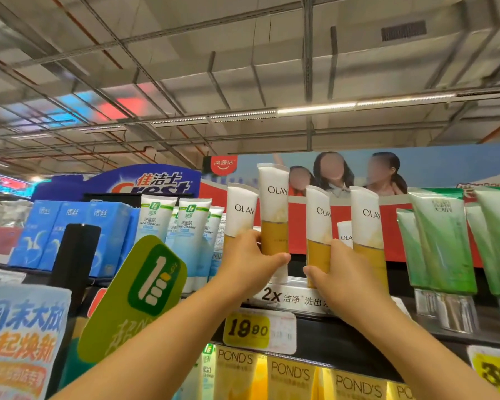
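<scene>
Working the top shelf [318,336]. Left hand [248,264] is gripping the highest-sitting Olay tube [273,215] low on its yellow half, thumb wrapping across the front. Right hand [339,274] is clamping the next Olay tube [318,226] the same way, near its base. Both are standing cap end down in the row, flanked by the leftmost Olay tube [240,212] and the rightmost Olay tube [367,220].

I'm reading these as light, soft-walled and glossy, so likely a bit slippery. Squeezing mid-body is probably going to dent them. I'm keeping the grip low, toward the stiffer cap end. The crimped top looks stiff too, but I'm expecting poor control there. The neighbours are looking tall and narrow, so I'm treating them as easy to topple.
</scene>
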